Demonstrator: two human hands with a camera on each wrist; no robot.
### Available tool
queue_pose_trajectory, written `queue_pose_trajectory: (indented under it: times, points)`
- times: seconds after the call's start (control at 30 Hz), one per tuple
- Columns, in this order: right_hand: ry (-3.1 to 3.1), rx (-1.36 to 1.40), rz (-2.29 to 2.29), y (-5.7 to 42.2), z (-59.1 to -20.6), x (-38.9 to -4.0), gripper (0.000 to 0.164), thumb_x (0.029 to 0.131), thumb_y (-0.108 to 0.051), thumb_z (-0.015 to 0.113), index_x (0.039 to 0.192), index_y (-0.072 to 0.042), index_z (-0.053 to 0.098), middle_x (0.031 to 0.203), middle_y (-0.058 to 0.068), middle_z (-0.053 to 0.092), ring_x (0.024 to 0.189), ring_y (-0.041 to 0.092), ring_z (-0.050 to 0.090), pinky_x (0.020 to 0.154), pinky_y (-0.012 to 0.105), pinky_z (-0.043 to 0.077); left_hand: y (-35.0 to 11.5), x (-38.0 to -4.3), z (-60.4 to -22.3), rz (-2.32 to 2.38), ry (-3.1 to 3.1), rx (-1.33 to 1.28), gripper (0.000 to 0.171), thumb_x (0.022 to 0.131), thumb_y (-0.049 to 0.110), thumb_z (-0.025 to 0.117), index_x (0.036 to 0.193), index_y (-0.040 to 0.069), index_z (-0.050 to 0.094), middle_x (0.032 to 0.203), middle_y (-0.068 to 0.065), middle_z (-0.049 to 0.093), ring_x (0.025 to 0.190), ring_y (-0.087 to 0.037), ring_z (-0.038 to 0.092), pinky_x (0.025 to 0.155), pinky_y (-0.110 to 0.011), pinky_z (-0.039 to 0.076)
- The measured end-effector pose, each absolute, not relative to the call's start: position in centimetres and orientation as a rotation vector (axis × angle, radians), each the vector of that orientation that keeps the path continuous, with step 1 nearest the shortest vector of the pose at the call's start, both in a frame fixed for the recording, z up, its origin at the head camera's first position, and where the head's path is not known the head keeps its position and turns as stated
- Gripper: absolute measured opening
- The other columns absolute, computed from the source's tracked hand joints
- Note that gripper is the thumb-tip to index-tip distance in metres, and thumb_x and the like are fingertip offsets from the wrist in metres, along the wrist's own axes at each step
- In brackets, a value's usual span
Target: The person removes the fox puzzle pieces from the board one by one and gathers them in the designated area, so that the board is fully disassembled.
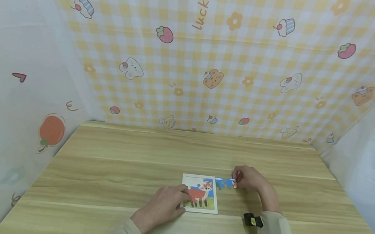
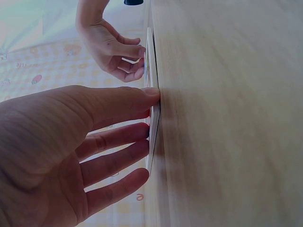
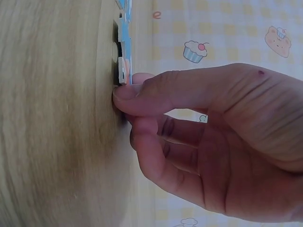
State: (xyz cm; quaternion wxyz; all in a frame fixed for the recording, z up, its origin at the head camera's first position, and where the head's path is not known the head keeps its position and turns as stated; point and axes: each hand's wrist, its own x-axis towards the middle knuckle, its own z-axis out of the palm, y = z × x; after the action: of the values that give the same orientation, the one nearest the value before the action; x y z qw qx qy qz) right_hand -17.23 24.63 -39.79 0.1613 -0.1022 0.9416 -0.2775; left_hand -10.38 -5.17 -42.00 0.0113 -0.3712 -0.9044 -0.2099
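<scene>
A framed jigsaw puzzle [image 1: 199, 208] with a fox picture lies flat on the wooden table, its top left part bare of picture. My left hand [image 1: 167, 204] rests at its left side; in the left wrist view the thumb is on the frame's near edge and the outstretched fingertips touch its top. To the right of the frame, my right hand [image 1: 249, 178] pinches a jigsaw piece [image 3: 123, 71] with blue and orange print between thumb and fingers, low over the table. Another blue jigsaw piece [image 1: 219, 183] lies against the frame's right edge.
The wooden table [image 1: 107, 183] spreads out around the puzzle. A yellow checked cloth [image 1: 188, 103] hangs behind its back edge, and pale cloth [image 1: 25, 105] covers the left side. A black wrist device [image 1: 252, 220] is strapped at the right sleeve.
</scene>
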Motion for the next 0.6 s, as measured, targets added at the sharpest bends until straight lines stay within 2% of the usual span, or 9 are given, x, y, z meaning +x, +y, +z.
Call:
queue_pose_trajectory:
  times: [0.6]
  points:
    - [2.725, -0.330, -0.733, 24.56, -39.54, -17.17, 0.028, 0.064, 0.010, 0.066, 0.084, -0.006, 0.055, 0.069, 0.001, 0.054, 0.062, 0.016, 0.048, 0.053, 0.029, 0.042, -5.08, -10.44, -41.87, -0.648, -2.820, -1.167, 0.027, 0.073, 0.013, 0.075, 0.100, 0.016, 0.073, 0.095, 0.007, 0.062, 0.076, -0.001, 0.054, 0.060, -0.017, 0.044]
